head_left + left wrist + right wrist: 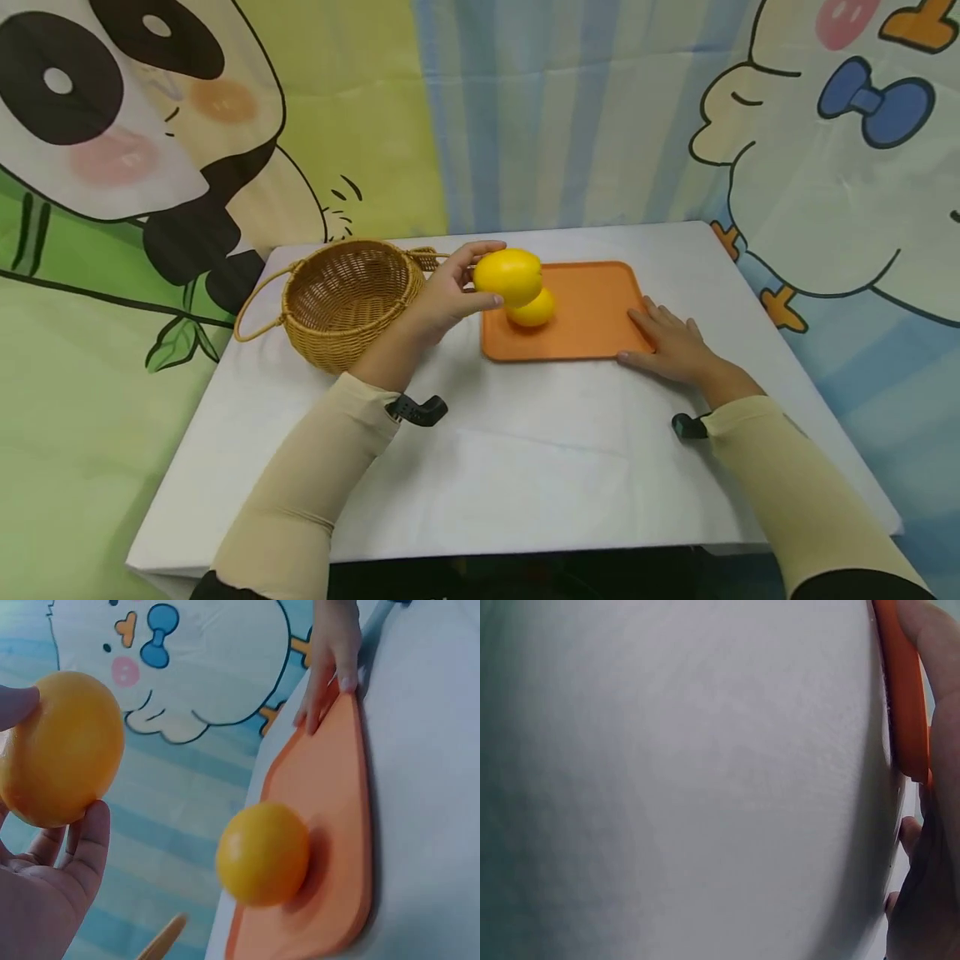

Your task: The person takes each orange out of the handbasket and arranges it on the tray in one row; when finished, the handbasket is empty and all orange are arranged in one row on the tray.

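Observation:
My left hand point(453, 287) holds a yellow lemon point(508, 276) between thumb and fingertips, raised over the left part of an orange tray point(592, 312). In the left wrist view the held lemon point(64, 750) is seen close, with the thumb on one side and fingers on the other. A second lemon point(532, 309) lies on the tray, partly hidden behind the held one in the head view. At the tray's front right corner rests my right hand point(677, 346), its fingers spread along the edge. The right wrist view shows that hand point(941, 750) against the tray's rim point(906, 697).
A woven basket point(318, 337) with loop handles stands left of the tray, behind my left forearm. White cloth point(510, 467) covers the table. Behind it hangs a backdrop point(525, 117) with cartoon animals.

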`<control>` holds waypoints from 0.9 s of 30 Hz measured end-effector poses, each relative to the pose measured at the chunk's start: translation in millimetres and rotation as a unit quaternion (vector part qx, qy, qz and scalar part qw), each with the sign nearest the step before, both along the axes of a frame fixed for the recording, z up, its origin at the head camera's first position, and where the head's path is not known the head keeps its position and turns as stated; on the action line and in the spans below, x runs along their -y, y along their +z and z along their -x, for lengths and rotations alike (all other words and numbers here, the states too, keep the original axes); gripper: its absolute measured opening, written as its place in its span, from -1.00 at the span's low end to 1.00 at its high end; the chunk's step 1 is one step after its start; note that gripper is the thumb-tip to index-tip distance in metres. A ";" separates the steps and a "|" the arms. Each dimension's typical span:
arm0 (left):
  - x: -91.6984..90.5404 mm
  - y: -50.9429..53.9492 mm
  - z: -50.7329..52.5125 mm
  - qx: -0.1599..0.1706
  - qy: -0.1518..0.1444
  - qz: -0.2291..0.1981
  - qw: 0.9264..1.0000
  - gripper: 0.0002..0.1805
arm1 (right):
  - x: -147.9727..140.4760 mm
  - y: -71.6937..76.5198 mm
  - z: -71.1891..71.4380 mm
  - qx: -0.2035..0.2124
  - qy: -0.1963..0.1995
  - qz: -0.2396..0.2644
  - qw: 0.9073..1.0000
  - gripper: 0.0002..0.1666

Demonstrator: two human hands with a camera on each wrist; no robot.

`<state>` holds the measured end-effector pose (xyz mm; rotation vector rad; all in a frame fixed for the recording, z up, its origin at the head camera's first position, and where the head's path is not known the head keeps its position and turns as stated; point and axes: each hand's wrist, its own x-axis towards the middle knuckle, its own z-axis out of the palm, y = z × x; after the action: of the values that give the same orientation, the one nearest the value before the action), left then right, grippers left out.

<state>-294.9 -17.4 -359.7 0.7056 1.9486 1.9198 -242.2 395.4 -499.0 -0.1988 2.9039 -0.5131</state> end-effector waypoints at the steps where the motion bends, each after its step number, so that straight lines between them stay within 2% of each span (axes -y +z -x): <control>1: -8.6 -3.3 1.1 0.000 -0.004 0.003 1.000 -0.20 | 0.3 0.0 0.4 0.001 -0.002 0.000 1.000 0.31; 10: -74.5 -27.0 15.0 0.007 -0.024 0.023 0.999 -0.20 | 2.3 4.8 1.9 0.020 -0.014 -0.003 1.000 0.34; 18: -119.7 -42.9 24.9 -0.029 -0.024 0.081 0.996 -0.24 | 2.4 6.2 4.3 0.031 -0.026 -0.007 0.999 0.33; 23: -146.0 -61.1 30.1 -0.039 -0.011 0.113 0.993 -0.24 | 3.5 5.2 4.3 0.038 -0.032 -0.003 0.999 0.30; 27: -162.9 -74.9 32.6 -0.060 -0.004 0.153 0.986 -0.23 | 2.1 8.0 3.0 0.040 -0.034 -0.003 0.999 0.29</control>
<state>-327.4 145.5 -434.7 0.7497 2.2435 1.5532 -245.1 393.3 -491.0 -0.0762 2.8415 -0.5124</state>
